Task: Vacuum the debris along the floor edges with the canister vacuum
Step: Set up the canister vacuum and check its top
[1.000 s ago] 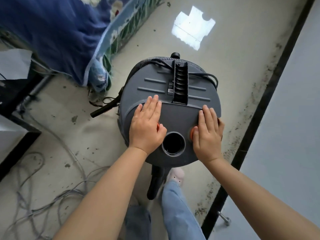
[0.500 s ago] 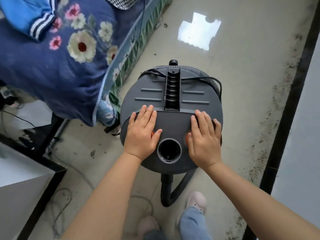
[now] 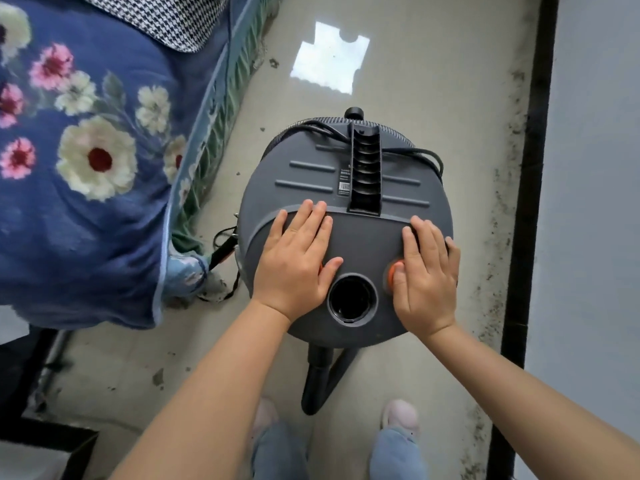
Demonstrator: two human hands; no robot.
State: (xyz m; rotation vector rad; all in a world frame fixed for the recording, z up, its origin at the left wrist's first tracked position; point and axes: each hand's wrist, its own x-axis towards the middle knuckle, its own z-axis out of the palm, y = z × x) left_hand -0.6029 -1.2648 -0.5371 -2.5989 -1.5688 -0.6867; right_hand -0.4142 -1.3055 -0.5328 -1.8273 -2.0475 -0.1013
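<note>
The big grey canister vacuum (image 3: 346,216) has rolled along the floor (image 3: 433,98) since a second ago: the flowery blue blanket (image 3: 86,150) now fills much more of the left side, and the bright patch of light (image 3: 329,58) sits a bit farther off. Both hands stayed flat on the lid the whole time. The left hand (image 3: 294,261) lies with straight fingers on the left part of the lid, and the right hand (image 3: 427,275) lies flat on the right part, with its thumb on the orange button (image 3: 391,271). Neither hand is curled round anything; they just press down and push. The round hose hole (image 3: 351,299) between the hands is open with no hose in it, and a black hose piece (image 3: 322,372) pokes out under the near side. So it looks like the vacuum is only being moved into place, and no sucking up of dirt can be seen yet. The dirt (image 3: 498,209) is a line of dark specks on the right, next to the black strip (image 3: 530,202) at the bottom of the wall (image 3: 595,168). The vacuum stands in the middle of the floor, near that dirty edge but not touching it. On the left the blanket hangs close to the vacuum, so there is little room there. The far floor looks open. Two feet (image 3: 398,417) stand just behind the vacuum.
</note>
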